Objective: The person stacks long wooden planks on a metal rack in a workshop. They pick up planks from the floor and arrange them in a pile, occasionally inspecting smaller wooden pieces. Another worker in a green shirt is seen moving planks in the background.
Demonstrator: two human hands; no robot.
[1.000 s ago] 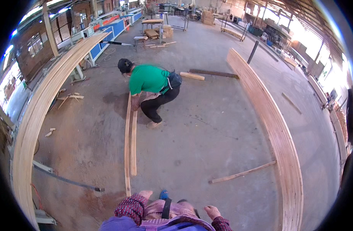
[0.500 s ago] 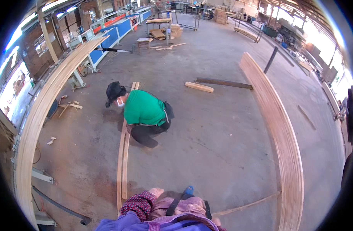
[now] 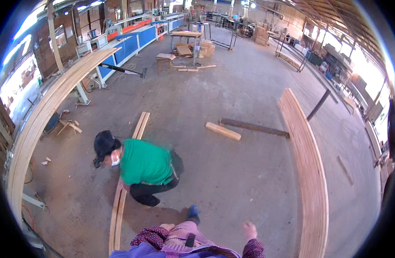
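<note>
Footing Beside Paired Strips

Two wooden strips point(image 3: 114, 217) lie side by side on the floor point(image 3: 232, 185), beneath a crouching co-worker point(image 3: 148, 161). From here, the left hand point(image 3: 167, 226) is beside the pink garment point(image 3: 184, 236), the right hand point(image 3: 249, 231) well apart; whether either's fingers are closed, I cannot tell. Keep the blue shoe point(image 3: 193, 210) clear of the strips.

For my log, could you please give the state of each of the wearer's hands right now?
Left hand: nothing visible in it; open or closed cannot be told.
Right hand: blurred, nothing visible in it; open or closed cannot be told.
</note>
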